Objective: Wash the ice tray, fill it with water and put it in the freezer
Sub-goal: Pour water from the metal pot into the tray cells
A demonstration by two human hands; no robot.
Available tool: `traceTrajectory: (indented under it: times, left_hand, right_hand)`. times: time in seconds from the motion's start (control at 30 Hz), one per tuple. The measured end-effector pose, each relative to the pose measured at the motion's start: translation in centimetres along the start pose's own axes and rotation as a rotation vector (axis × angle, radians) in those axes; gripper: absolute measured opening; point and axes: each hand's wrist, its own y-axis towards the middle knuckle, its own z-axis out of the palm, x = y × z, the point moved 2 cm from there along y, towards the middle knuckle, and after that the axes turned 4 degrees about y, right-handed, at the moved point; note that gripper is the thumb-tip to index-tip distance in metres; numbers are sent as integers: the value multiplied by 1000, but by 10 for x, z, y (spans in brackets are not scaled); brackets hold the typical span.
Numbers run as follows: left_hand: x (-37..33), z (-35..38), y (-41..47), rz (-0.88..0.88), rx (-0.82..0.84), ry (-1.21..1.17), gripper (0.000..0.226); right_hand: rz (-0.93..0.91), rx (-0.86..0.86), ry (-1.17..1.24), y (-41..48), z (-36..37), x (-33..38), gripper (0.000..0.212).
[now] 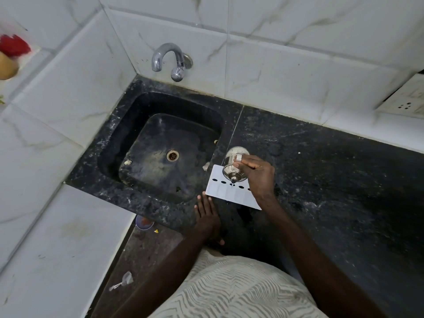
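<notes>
Right hand (pixel 258 174) grips a small steel cup (pixel 235 165), tipped over the white ice tray (pixel 229 190) on the black counter (pixel 332 180) beside the sink (pixel 119 125); left hand (pixel 206 214) lies flat, fingers together, by the tray's near corner. Thin, light plastic, probably slippery when wet and sloshy once filled, so I'd lift it level by both short ends.

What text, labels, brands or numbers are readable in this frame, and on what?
None readable.
Ice tray: white lid with a row of dark oval holes, no print visible.
Steel cup in the right hand: plain metal, no marking seen.
Socket plate on the wall: holes and switches only; any lettering is too small to tell.
Tap: no brand visible.
</notes>
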Motion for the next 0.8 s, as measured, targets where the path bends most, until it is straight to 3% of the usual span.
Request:
traceTrajectory:
  times: [0.6, 0.8]
  left_hand:
    - [-3, -7, -5, -5, 36, 31, 168]
    - [-3, -7, -5, -5, 32, 32, 169]
  right_hand:
    - [78, -15, 71, 7, 7, 0, 24]
    - [13, 33, 44, 4, 17, 2, 25]
